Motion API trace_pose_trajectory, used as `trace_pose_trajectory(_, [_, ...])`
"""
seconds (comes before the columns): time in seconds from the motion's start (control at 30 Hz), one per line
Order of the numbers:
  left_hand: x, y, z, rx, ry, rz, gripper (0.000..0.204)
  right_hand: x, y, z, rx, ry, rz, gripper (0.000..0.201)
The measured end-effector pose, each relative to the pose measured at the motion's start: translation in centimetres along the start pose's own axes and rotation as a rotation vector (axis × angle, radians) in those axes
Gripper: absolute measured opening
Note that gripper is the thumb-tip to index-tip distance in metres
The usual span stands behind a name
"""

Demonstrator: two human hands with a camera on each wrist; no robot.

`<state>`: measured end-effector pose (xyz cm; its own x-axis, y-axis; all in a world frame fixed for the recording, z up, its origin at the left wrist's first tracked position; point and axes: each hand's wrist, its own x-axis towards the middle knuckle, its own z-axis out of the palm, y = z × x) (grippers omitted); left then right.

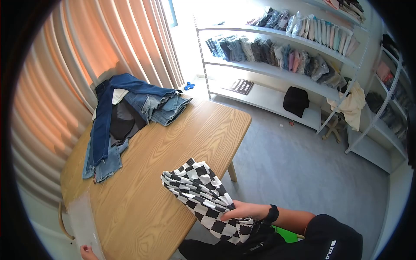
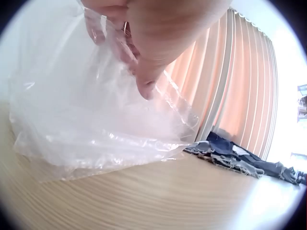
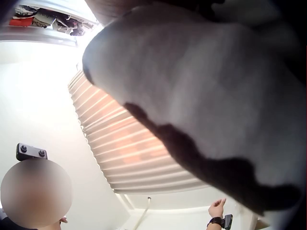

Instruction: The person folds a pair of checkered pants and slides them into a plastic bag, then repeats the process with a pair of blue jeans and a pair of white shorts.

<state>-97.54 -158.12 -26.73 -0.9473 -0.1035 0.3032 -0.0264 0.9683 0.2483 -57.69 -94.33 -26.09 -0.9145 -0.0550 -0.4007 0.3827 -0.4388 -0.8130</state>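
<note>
My right hand [image 1: 242, 211] grips a black-and-white checked piece of clothing [image 1: 203, 186], bunched at the fingers and spread over the table's near edge. Up close in the right wrist view, the checked cloth [image 3: 192, 86] fills much of the picture, blurred. At the lower left, my left hand [image 1: 88, 253] holds a clear plastic bag [image 1: 83, 219]. The left wrist view shows thumb and fingers pinching the upper part of the bag [image 2: 91, 110], whose lower edge hangs close over the wooden tabletop.
Blue and dark jeans [image 1: 104, 125] with frayed hems lie heaped at the table's far left, beside a pleated curtain [image 1: 56, 86]. Beyond the wooden table [image 1: 173, 143] stand metal shelves [image 1: 277, 73] with bagged clothes. A chair arm [image 1: 65, 223] shows at the left.
</note>
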Motion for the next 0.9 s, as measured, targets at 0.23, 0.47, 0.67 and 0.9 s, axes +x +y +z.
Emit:
trace_pose_trajectory(0.23, [-0.3, 0.1, -2.8, -0.038, 0.179, 0.22, 0.026, 0.4, 0.4, -0.8, -0.061, 0.002, 0.009, 0.055])
trace_pose_trajectory(0.47, [-3.0, 1.3, -5.1, -0.132, 0.255, 0.094, 0.022, -0.3, -0.8, 0.6, 0.001, -0.013, 0.023, 0.058])
trace_pose_trajectory(0.67, [-7.9, 16.8, -8.8, -0.192, 0.571, 0.593, 0.011, -0.5, -1.2, 0.2, -0.085, 0.114, 0.054, 0.062])
trace_pose_trajectory(0.9, [-13.3, 23.7, -7.0, -0.252, 0.033, 1.021, 0.025, 0.0, -0.3, -1.3, -0.293, 0.219, -0.152, 0.067])
